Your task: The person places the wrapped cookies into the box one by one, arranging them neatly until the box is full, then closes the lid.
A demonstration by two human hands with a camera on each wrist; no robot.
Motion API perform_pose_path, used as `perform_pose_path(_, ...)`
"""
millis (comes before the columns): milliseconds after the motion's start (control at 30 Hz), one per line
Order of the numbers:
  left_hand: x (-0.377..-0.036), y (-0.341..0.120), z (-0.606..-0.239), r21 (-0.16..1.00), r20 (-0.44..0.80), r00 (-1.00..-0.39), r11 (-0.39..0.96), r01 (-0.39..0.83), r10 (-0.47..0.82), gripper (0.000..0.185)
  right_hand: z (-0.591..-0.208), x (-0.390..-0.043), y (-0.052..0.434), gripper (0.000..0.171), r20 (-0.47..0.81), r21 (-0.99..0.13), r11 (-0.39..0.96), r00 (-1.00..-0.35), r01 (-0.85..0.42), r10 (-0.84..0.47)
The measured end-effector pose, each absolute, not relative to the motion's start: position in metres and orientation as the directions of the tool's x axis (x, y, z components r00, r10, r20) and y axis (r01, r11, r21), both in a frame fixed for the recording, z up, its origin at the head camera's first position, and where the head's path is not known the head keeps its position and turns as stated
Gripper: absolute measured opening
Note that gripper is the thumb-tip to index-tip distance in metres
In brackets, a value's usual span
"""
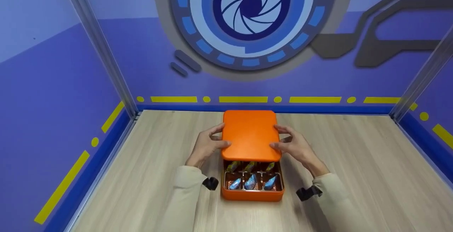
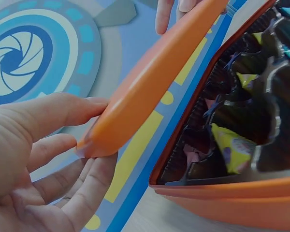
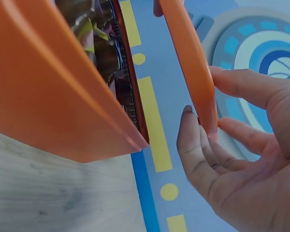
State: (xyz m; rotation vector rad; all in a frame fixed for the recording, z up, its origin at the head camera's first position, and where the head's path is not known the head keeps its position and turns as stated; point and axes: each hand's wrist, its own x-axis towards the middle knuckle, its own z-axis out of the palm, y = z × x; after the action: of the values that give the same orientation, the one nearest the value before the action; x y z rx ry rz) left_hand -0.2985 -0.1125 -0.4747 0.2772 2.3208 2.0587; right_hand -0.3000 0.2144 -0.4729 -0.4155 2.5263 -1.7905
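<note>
Both hands hold an orange lid point(image 1: 249, 136) raised over the far part of an orange box point(image 1: 253, 195). The left hand point(image 1: 207, 145) pinches its left edge, thumb on top and fingers beneath. On the opposite edge, the right hand point(image 1: 295, 145) has the same kind of grip, as the right wrist view shows with the lid point(image 3: 195, 67) between thumb and fingers. Inside the box lies a dark divided tray point(image 2: 261, 116). Blue wrapped candies point(image 1: 251, 181) sit in its near compartments, and yellow wrapped candies point(image 1: 250, 166) in the far ones, partly hidden by the lid.
The box stands on a light wood table point(image 1: 170, 140). A blue-purple wall panel point(image 1: 116, 58) with yellow marks rises behind the table, with side panels left and right. Metal posts point(image 1: 102, 47) stand at the corners. Each wrist wears a black camera mount point(image 1: 211, 183).
</note>
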Motion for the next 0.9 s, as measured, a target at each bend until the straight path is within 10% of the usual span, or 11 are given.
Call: perform_pose_path(900,-0.249,-0.111,-0.48,0.969,0.073,-0.986,0.224,0.106,0.148,0.073,-0.476,-0.25,0.216,0.069,0.077,-0.896,0.414,-0.974,-0.161,-0.212)
